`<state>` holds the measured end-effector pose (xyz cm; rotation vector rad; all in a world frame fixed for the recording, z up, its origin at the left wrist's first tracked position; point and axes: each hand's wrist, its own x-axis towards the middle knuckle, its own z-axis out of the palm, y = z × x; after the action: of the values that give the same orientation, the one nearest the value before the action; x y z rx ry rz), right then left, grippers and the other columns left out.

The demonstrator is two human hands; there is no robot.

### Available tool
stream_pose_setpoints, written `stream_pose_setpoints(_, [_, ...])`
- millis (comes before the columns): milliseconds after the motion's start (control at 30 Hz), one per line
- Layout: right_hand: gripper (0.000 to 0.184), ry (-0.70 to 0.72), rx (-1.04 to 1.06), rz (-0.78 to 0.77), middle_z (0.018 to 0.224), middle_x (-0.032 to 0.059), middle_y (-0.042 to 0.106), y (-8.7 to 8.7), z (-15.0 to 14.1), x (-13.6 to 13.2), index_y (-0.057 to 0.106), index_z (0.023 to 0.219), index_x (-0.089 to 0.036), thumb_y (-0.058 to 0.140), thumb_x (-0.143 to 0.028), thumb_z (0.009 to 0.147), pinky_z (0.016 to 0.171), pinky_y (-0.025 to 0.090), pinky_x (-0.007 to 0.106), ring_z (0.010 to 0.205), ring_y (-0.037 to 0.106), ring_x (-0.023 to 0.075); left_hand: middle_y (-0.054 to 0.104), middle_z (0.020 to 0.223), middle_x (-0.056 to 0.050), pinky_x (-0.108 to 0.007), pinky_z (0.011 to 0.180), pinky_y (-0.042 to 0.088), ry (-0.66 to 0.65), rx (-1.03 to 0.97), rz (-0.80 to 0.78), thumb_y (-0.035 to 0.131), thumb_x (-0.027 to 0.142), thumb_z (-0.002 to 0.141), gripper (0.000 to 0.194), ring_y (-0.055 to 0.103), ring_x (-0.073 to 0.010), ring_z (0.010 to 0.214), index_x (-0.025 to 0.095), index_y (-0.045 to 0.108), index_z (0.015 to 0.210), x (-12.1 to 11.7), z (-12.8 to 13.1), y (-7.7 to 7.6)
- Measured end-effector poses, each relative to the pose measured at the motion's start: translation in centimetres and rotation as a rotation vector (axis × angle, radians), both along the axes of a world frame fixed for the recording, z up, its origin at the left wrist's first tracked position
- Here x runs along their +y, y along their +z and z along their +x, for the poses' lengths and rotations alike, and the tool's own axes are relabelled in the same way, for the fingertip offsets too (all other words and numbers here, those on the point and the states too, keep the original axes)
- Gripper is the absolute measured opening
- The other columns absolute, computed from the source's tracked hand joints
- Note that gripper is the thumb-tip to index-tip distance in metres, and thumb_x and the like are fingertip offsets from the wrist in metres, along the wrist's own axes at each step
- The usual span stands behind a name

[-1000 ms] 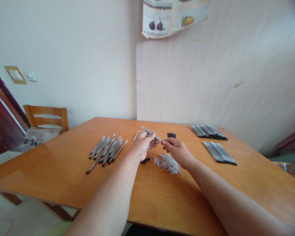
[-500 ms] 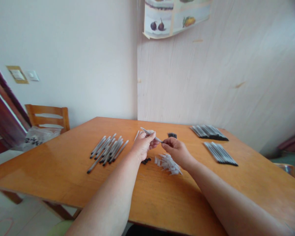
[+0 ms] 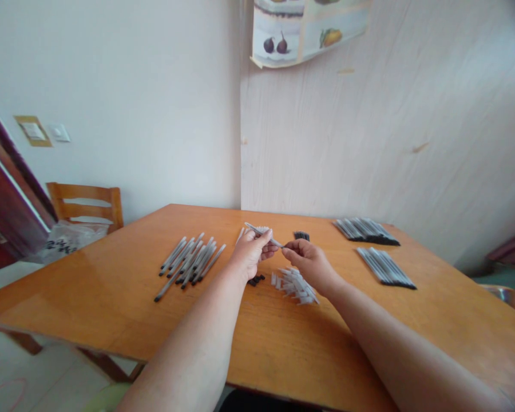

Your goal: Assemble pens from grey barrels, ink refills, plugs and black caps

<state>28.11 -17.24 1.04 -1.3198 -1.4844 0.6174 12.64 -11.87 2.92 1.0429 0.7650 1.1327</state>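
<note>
My left hand [image 3: 252,250] is closed around a slim, clear-grey pen [image 3: 275,242], which slants down to the right. At the pen's lower right end, my right hand [image 3: 308,261] pinches a small dark tip between thumb and fingers; the fingertips partly hide it. Below my hands lies a heap of clear plastic pen caps [image 3: 298,287]. Several small black plugs [image 3: 256,280] lie beside it, under my left wrist. Behind my left hand, some whitish sticks [image 3: 241,233] are partly covered.
Loose pens with black ends [image 3: 191,262] lie at the left of the wooden table [image 3: 274,349]. To the right are two rows of pens [image 3: 386,268], one behind the other. A small dark bundle [image 3: 301,235] lies behind my right hand. A chair [image 3: 86,200] holds a plastic bag [image 3: 75,234].
Both hands stay nearly in place on the pen. Less of the dark tip shows at my right fingertips. The whole view has shifted very slightly.
</note>
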Motion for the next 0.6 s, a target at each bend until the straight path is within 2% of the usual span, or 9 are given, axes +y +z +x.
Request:
stream_pose_setpoints(100, [0.032,0.015,-0.003,-0.042,0.075,0.0040,0.064,0.2,0.0,-0.1,0.063,0.084,-0.017,0.052,-0.047,0.084,0.059,0.041,0.026,0.063,0.053,0.0131,0.070,0.079,-0.007,-0.024,0.060,0.051,0.005,0.009,0.000,0.074,0.038,0.075,0.031,0.067,-0.0140,0.064,0.016,0.059,0.091,0.1,0.0,-0.1])
stream_pose_setpoints(233, [0.029,-0.003,-0.045,-0.010,0.071,0.0023,0.062,0.3,0.0,0.0,0.064,0.084,-0.016,0.055,-0.044,0.082,0.057,0.038,0.025,0.061,0.050,0.0127,0.070,0.079,-0.008,-0.024,0.058,0.051,0.022,0.038,0.015,0.074,0.039,0.074,0.033,0.067,-0.0140,0.063,0.015,0.060,0.091,0.3,0.0,0.0])
stream_pose_setpoints(433, [0.029,-0.057,-0.116,0.028,0.068,0.0013,0.060,0.9,-0.1,0.1,0.064,0.084,-0.016,0.056,-0.044,0.082,0.054,0.036,0.025,0.060,0.049,0.0130,0.071,0.076,-0.009,-0.023,0.055,0.050,0.059,0.041,-0.009,0.075,0.042,0.072,0.036,0.067,-0.0141,0.061,0.014,0.059,0.088,0.3,0.2,1.0])
stream_pose_setpoints(600, [0.027,-0.027,-0.141,-0.020,0.071,0.0037,0.064,1.6,-0.7,0.0,0.063,0.084,-0.016,0.054,-0.042,0.083,0.055,0.039,0.025,0.061,0.053,0.0135,0.071,0.076,-0.010,-0.023,0.057,0.051,0.014,0.066,-0.002,0.075,0.039,0.074,0.033,0.067,-0.0143,0.062,0.014,0.057,0.086,0.3,-0.8,1.6])
